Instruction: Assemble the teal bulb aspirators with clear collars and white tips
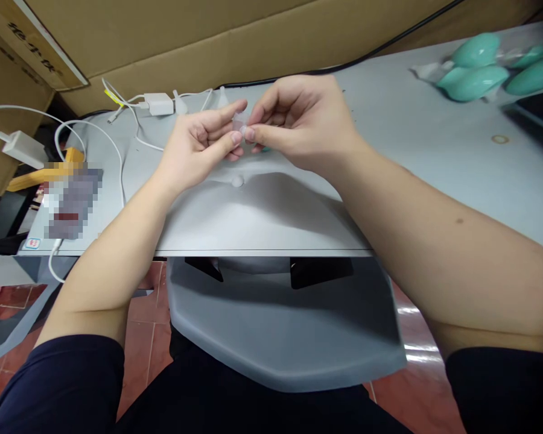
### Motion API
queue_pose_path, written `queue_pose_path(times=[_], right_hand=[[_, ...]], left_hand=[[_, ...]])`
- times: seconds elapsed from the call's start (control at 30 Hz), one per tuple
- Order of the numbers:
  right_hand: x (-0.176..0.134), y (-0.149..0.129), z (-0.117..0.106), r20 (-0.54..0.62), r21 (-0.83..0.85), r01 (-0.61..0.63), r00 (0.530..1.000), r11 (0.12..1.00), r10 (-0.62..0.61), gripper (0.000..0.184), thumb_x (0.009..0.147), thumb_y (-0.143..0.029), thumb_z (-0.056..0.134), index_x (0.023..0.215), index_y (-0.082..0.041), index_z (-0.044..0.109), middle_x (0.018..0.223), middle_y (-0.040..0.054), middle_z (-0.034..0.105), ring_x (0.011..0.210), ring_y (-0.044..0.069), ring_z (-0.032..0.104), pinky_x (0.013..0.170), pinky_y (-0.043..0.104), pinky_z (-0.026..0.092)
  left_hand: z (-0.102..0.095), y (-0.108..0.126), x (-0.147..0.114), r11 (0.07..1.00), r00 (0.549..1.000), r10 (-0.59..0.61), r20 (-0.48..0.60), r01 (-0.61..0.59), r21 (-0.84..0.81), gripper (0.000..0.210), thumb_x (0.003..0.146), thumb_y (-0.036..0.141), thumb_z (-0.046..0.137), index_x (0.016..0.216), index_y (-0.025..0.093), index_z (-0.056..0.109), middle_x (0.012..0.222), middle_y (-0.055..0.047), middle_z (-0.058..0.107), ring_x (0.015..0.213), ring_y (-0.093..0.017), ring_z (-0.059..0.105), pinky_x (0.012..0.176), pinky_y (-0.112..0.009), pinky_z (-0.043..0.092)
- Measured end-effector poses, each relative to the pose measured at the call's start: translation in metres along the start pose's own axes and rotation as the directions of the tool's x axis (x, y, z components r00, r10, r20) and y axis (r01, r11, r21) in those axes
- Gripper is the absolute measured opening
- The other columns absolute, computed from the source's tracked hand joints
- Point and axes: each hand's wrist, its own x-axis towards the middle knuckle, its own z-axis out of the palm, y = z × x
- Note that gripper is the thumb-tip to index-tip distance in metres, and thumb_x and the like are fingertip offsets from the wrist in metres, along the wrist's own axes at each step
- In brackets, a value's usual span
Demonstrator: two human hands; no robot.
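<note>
The left hand (201,137) and the right hand (305,120) are meeting above the pale table (389,108), fingertips close together. Both are pinching a small translucent piece (239,120). The piece is sitting between the two sets of fingertips: the left thumb is pressing at its lower left, and the right thumb and index finger are closing on its right side. Its upper part is showing above the thumbs; fingers are hiding the rest, so its full shape cannot be determined. A small white disc (238,180) is lying on the table below the hands, untouched. Two white nozzle-like parts (180,103) are standing behind the left hand, beside a white charger (159,103). Teal rounded objects (477,75) are resting at the far right.
</note>
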Motion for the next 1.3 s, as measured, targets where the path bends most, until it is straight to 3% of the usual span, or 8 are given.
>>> queue_pose_path(times=[0.2,0.3,0.43,0.57,0.67,0.87,1.07,1.3], right_hand=[[0.0,0.01,-0.001,-0.02,-0.038,0.029,0.999,0.999,-0.03,0.04,0.092,0.008,0.092,0.086,-0.021,0.065,0.081,-0.0062,0.07,0.072,0.012,0.076,0.066,0.021,0.063],[0.001,0.015,-0.004,-0.029,-0.111,0.041,0.999,0.993,-0.045,0.033,0.094,-0.005,0.097,0.096,-0.023,0.07,0.089,-0.0041,0.069,0.079,0.013,0.072,0.067,0.022,0.06],[-0.001,0.017,-0.015,0.094,-0.17,0.114,0.991,0.979,-0.099,0.026,0.101,-0.031,0.098,0.121,-0.029,0.082,0.113,0.0015,0.074,0.099,0.019,0.074,0.079,0.028,0.065],[-0.005,0.017,-0.024,0.218,-0.245,0.219,0.962,0.944,-0.167,0.032,0.108,-0.05,0.09,0.135,-0.032,0.085,0.123,0.0026,0.071,0.106,0.021,0.076,0.079,0.031,0.065],[-0.005,0.017,-0.023,0.177,-0.317,0.196,0.974,0.928,-0.145,0.025,0.108,-0.051,0.092,0.123,-0.032,0.086,0.115,0.0024,0.074,0.103,0.022,0.077,0.082,0.034,0.067],[-0.006,0.015,-0.02,0.138,-0.399,0.242,0.97,0.885,-0.202,0.035,0.108,-0.064,0.09,0.114,-0.03,0.087,0.108,0.0034,0.072,0.097,0.023,0.076,0.088,0.039,0.072],[-0.011,0.006,-0.017,0.174,-0.449,0.176,0.979,0.876,-0.108,0.031,0.114,-0.062,0.082,0.118,-0.031,0.086,0.113,0.0041,0.074,0.115,0.029,0.077,0.109,0.049,0.071],[-0.01,0.002,-0.011,0.102,-0.421,0.06,0.995,0.905,-0.018,0.019,0.104,-0.049,0.094,0.11,-0.033,0.087,0.109,0.0047,0.076,0.118,0.032,0.076,0.111,0.049,0.072]], left_hand=[[-0.001,0.004,-0.002,1.0,1.0,-0.005,0.009,0.005,0.003,0.048,0.105,0.025,0.083,0.152,0.023,0.073,0.095,0.002,0.079,0.093,-0.021,0.087,0.089,-0.037,0.073],[-0.005,0.004,-0.001,1.0,1.0,0.007,0.026,-0.008,0.006,0.045,0.106,0.026,0.08,0.15,0.022,0.073,0.1,0.001,0.079,0.089,-0.019,0.086,0.087,-0.035,0.071],[-0.008,0.0,0.001,1.0,0.998,0.02,0.063,-0.019,-0.016,0.042,0.106,0.027,0.079,0.148,0.022,0.073,0.104,0.001,0.078,0.09,-0.018,0.086,0.086,-0.034,0.07],[-0.005,-0.006,0.002,0.998,0.999,-0.02,0.036,0.022,-0.059,0.061,0.102,0.03,0.087,0.159,0.027,0.065,0.1,0.001,0.076,0.085,-0.019,0.086,0.08,-0.033,0.071],[-0.004,-0.005,0.002,0.997,0.999,-0.038,0.018,0.039,-0.072,0.062,0.101,0.032,0.089,0.158,0.028,0.065,0.097,0.001,0.078,0.084,-0.02,0.086,0.076,-0.034,0.072],[-0.004,0.0,0.001,0.988,0.999,0.042,0.018,-0.039,-0.147,0.032,0.095,0.032,0.092,0.122,0.021,0.079,0.099,-0.003,0.081,0.083,-0.023,0.085,0.076,-0.037,0.075],[-0.002,-0.002,-0.001,0.979,0.999,0.042,0.018,-0.037,-0.199,0.031,0.095,0.036,0.09,0.119,0.02,0.079,0.094,-0.003,0.08,0.083,-0.024,0.085,0.08,-0.042,0.075],[-0.004,0.004,-0.001,0.988,0.999,-0.011,-0.032,0.006,-0.154,0.032,0.091,0.035,0.095,0.115,0.021,0.08,0.09,-0.003,0.081,0.083,-0.024,0.084,0.073,-0.038,0.07]])
